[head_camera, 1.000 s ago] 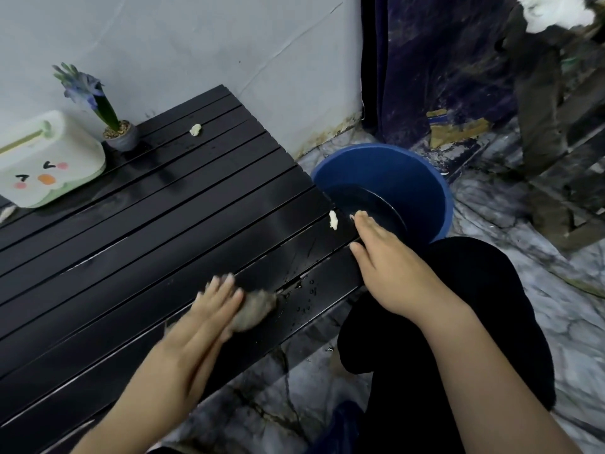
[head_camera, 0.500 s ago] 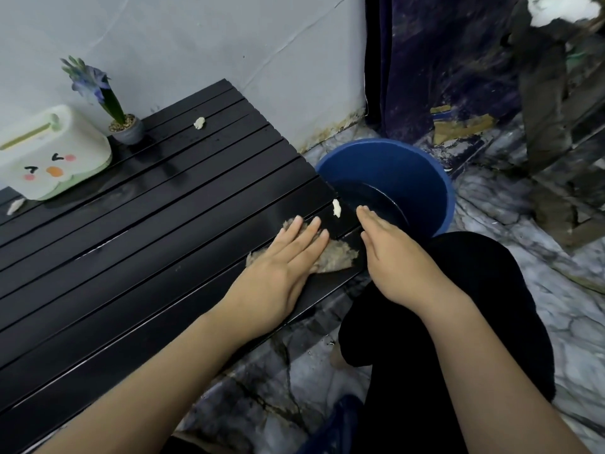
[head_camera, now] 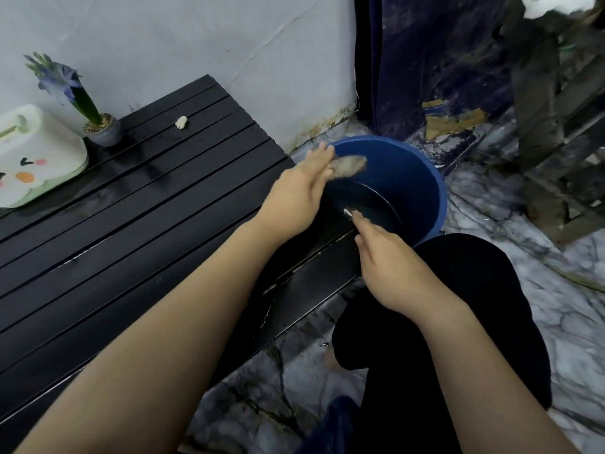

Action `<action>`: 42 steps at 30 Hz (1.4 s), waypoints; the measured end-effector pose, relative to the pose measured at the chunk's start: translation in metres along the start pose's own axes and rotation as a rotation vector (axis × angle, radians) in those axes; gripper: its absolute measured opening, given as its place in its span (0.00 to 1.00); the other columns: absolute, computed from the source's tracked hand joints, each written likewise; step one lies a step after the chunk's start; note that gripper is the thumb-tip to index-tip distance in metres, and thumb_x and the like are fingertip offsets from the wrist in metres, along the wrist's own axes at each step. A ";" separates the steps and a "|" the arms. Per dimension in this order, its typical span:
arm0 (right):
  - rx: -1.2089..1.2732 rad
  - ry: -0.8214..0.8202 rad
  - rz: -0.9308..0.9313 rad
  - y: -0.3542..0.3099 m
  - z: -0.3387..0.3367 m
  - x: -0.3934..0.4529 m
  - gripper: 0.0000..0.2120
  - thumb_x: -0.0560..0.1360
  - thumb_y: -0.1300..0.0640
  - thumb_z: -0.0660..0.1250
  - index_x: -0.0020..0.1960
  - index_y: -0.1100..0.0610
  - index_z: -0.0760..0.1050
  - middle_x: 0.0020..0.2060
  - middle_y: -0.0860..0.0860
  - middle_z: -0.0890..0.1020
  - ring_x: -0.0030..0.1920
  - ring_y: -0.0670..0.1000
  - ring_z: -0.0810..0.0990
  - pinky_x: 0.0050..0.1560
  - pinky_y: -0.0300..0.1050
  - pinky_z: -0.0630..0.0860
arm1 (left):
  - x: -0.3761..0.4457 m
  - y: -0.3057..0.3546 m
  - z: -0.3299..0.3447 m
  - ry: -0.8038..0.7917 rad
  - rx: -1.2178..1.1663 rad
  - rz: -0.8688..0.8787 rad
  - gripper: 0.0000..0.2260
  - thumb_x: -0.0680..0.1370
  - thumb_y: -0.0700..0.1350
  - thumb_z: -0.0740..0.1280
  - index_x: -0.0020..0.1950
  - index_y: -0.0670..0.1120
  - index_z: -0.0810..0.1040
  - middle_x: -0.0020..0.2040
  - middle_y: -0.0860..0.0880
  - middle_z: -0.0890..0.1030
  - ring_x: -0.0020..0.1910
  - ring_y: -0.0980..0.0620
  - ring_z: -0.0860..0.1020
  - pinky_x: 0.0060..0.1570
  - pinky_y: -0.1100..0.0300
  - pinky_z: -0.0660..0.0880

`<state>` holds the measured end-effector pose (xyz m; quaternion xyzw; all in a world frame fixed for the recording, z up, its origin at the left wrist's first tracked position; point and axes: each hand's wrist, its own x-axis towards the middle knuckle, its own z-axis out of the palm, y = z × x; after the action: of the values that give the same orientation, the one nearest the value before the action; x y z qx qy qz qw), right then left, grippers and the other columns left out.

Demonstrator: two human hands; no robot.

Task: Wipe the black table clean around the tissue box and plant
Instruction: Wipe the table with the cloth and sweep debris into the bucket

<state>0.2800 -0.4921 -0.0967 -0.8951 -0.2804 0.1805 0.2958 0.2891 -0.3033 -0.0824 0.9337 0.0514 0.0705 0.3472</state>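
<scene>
The black slatted table point(head_camera: 137, 224) fills the left of the view. At its far left stand a white tissue box point(head_camera: 36, 158) with a cartoon face and a small potted plant point(head_camera: 98, 124) with a blue flower. My left hand point(head_camera: 298, 188) holds a brownish rag point(head_camera: 348, 166) out past the table's right end, over the blue bucket point(head_camera: 425, 191). My right hand point(head_camera: 389, 267) rests on the table's right corner, its fingertips at a small white scrap point(head_camera: 347, 213). A second white crumb point(head_camera: 181, 122) lies near the table's back edge.
The bucket holds dark water and stands on the marbled floor point(head_camera: 540, 306) right against the table's end. A grey wall point(head_camera: 196, 44) runs behind the table. My dark-clothed knee point(head_camera: 458, 306) is beside the table's front corner. Dark clutter sits at the far right.
My left hand swept the rag from the table's front edge rightwards along the surface and off its end, lifting it over the bucket. My right hand stayed at the corner.
</scene>
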 end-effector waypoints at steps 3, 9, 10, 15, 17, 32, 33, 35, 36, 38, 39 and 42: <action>0.012 0.002 0.017 -0.003 -0.003 0.000 0.17 0.83 0.62 0.53 0.71 0.61 0.65 0.64 0.58 0.76 0.62 0.57 0.74 0.61 0.51 0.72 | -0.037 0.001 -0.023 0.154 -0.118 -0.035 0.20 0.84 0.40 0.59 0.77 0.42 0.66 0.77 0.44 0.68 0.78 0.49 0.62 0.77 0.59 0.58; -0.001 0.004 0.035 -0.008 -0.004 -0.002 0.15 0.84 0.59 0.51 0.69 0.59 0.67 0.60 0.56 0.77 0.56 0.56 0.76 0.56 0.56 0.74 | -0.200 -0.039 -0.063 0.018 0.200 0.141 0.24 0.83 0.39 0.57 0.80 0.46 0.61 0.81 0.49 0.60 0.80 0.47 0.58 0.78 0.54 0.54; 0.005 0.003 0.036 -0.009 -0.005 -0.003 0.15 0.84 0.58 0.51 0.69 0.59 0.67 0.59 0.56 0.77 0.56 0.55 0.76 0.56 0.56 0.75 | -0.226 -0.046 -0.063 -0.020 0.233 0.123 0.27 0.81 0.38 0.59 0.80 0.50 0.59 0.81 0.52 0.59 0.80 0.49 0.57 0.79 0.55 0.52; 0.075 -0.011 0.042 -0.007 -0.003 -0.003 0.13 0.84 0.56 0.51 0.62 0.57 0.71 0.49 0.52 0.80 0.48 0.53 0.78 0.53 0.59 0.76 | -0.267 -0.045 -0.048 -0.072 0.264 0.053 0.27 0.79 0.37 0.61 0.79 0.49 0.63 0.79 0.52 0.63 0.79 0.45 0.60 0.78 0.53 0.56; 0.087 -0.012 0.039 -0.006 -0.003 -0.002 0.14 0.85 0.56 0.51 0.63 0.58 0.71 0.50 0.53 0.80 0.49 0.54 0.78 0.54 0.59 0.76 | -0.253 -0.033 -0.044 -0.098 0.279 0.087 0.27 0.79 0.37 0.61 0.79 0.46 0.63 0.80 0.50 0.62 0.80 0.43 0.58 0.78 0.51 0.57; 0.422 -0.238 0.014 0.028 -0.021 -0.018 0.31 0.79 0.63 0.67 0.78 0.49 0.61 0.74 0.40 0.66 0.70 0.34 0.66 0.74 0.41 0.64 | -0.115 0.000 -0.006 -0.262 0.341 0.342 0.24 0.83 0.39 0.60 0.79 0.46 0.61 0.81 0.48 0.59 0.81 0.46 0.52 0.79 0.53 0.51; 0.428 -0.242 0.005 0.028 -0.021 -0.019 0.33 0.78 0.64 0.68 0.78 0.49 0.60 0.74 0.38 0.65 0.69 0.30 0.65 0.73 0.37 0.63 | -0.108 0.001 -0.004 -0.272 0.338 0.352 0.24 0.83 0.40 0.60 0.79 0.46 0.61 0.81 0.47 0.59 0.81 0.46 0.52 0.79 0.53 0.51; 0.468 -0.249 -0.021 0.028 -0.022 -0.019 0.34 0.77 0.66 0.69 0.77 0.49 0.61 0.73 0.38 0.67 0.69 0.30 0.66 0.72 0.33 0.62 | -0.092 0.003 0.000 -0.291 0.335 0.362 0.24 0.84 0.40 0.59 0.80 0.46 0.60 0.81 0.48 0.58 0.81 0.46 0.51 0.80 0.52 0.51; 0.492 -0.246 -0.033 0.028 -0.022 -0.019 0.33 0.77 0.68 0.68 0.77 0.50 0.62 0.72 0.39 0.69 0.70 0.33 0.67 0.72 0.34 0.63 | -0.084 0.005 0.003 -0.291 0.331 0.363 0.23 0.84 0.41 0.59 0.80 0.46 0.60 0.81 0.48 0.58 0.81 0.46 0.51 0.79 0.51 0.51; 0.519 -0.216 -0.033 0.028 -0.022 -0.018 0.32 0.77 0.68 0.68 0.76 0.51 0.65 0.71 0.41 0.73 0.70 0.38 0.70 0.72 0.41 0.65 | -0.070 0.010 0.007 -0.267 0.314 0.348 0.22 0.84 0.41 0.58 0.79 0.45 0.62 0.80 0.47 0.60 0.81 0.45 0.53 0.79 0.52 0.51; 0.526 -0.198 -0.026 0.029 -0.022 -0.017 0.31 0.76 0.68 0.69 0.75 0.51 0.66 0.70 0.42 0.74 0.70 0.39 0.71 0.72 0.42 0.66 | -0.065 0.012 0.008 -0.246 0.302 0.329 0.22 0.84 0.41 0.58 0.79 0.45 0.62 0.80 0.47 0.61 0.81 0.45 0.54 0.79 0.54 0.50; 0.525 -0.176 0.001 0.033 -0.022 -0.016 0.29 0.76 0.67 0.70 0.73 0.49 0.68 0.68 0.38 0.74 0.67 0.33 0.70 0.69 0.34 0.67 | -0.059 0.017 0.006 -0.170 0.195 0.224 0.21 0.84 0.40 0.59 0.78 0.45 0.64 0.79 0.47 0.62 0.80 0.47 0.56 0.79 0.59 0.48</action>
<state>0.2910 -0.5330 -0.0979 -0.7687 -0.2483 0.3244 0.4922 0.2326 -0.3287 -0.0811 0.9655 -0.0759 0.0240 0.2479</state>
